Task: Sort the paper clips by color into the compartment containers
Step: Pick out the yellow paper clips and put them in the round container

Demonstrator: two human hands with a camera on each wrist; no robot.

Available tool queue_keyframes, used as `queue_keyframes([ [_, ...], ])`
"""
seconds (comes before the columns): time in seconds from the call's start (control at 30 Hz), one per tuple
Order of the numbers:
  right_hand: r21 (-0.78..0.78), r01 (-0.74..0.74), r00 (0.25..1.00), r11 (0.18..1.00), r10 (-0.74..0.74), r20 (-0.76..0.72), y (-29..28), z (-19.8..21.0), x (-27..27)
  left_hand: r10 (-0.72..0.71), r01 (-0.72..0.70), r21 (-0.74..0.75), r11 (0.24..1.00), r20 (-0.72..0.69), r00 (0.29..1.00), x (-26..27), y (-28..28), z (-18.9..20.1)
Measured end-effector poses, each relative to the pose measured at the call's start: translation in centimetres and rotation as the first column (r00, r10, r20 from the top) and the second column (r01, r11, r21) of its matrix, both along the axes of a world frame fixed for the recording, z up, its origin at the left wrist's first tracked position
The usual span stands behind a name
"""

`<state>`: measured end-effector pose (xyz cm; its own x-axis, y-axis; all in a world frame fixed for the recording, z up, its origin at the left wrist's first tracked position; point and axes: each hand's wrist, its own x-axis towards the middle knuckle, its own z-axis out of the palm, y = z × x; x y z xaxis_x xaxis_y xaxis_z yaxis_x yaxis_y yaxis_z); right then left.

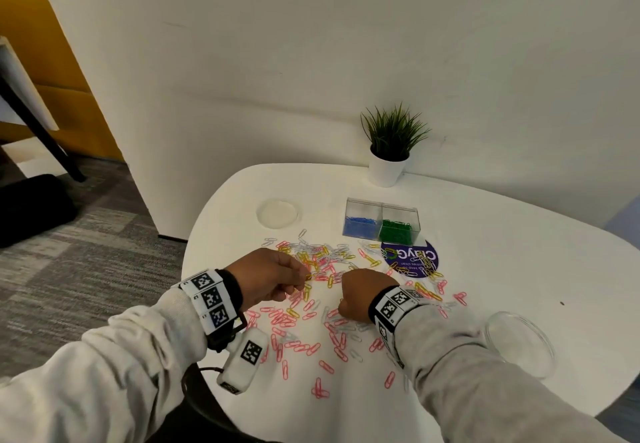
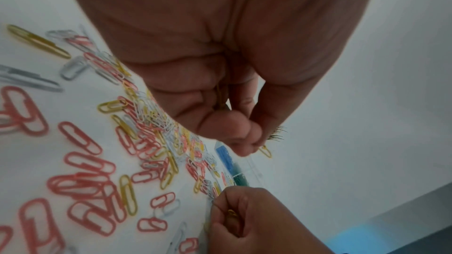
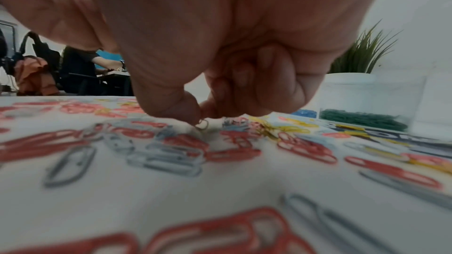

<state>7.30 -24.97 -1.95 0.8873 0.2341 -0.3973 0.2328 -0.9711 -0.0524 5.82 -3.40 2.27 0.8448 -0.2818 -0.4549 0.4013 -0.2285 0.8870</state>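
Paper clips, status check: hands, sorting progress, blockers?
Left hand and right hand each pinch yellow clips. Blue and green already boxed. Pink, yellow, white pile still loose. No blockers.

On the purple round sticker (image 1: 412, 259) by my clip boxes at the table's far right I read, upside down, "ClayGo" and partly "keep".

Pink, yellow, white paper clips (image 1: 304, 290)
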Motion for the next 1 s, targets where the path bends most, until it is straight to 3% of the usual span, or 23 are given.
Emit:
queue_keyframes([
  [0.07, 0.113, 0.036, 0.999, 0.993, -0.036, -0.004, -0.2, 1.3, -0.6, -0.003, 0.003, 0.005, 1.0, 0.007, 1.0, -0.1, -0.3, 0.3],
  [0.17, 0.408, 0.129, 0.989, 0.904, -0.146, 0.01, -2.2, 5.0, -1.5, -0.028, 0.027, 0.021, 0.999, 0.026, 0.999, -0.2, -0.5, 0.5],
  [0.23, 0.466, 0.165, 0.975, 0.869, -0.215, 0.056, -5.5, 8.0, -2.3, -0.058, 0.056, 0.048, 0.997, 0.05, 0.997, -0.2, -0.7, 0.6],
  [0.37, 0.364, 0.321, 0.923, 0.874, -0.375, 0.087, -14.4, 11.8, -5.1, -0.116, 0.106, 0.109, 0.988, 0.087, 0.989, -0.2, -1.9, 1.0],
  [0.5, 0.203, 0.439, 0.892, 0.875, -0.452, 0.021, -19.8, 10.7, -8.5, -0.2, 0.177, 0.192, 0.965, 0.108, 0.974, -0.4, -4.5, 1.2],
  [0.83, 0.029, 0.405, 0.914, 0.914, -0.404, -0.046, -19.4, 8.8, -10.1, -0.367, 0.314, 0.268, 0.911, 0.179, 0.913, -1.4, -10.8, 3.5],
  [1.0, 0.123, 0.432, 0.901, 0.893, -0.423, -0.094, -19.5, 10.0, -9.9, -0.403, 0.349, 0.259, 0.901, 0.198, 0.893, -1.8, -12.9, 4.1],
])
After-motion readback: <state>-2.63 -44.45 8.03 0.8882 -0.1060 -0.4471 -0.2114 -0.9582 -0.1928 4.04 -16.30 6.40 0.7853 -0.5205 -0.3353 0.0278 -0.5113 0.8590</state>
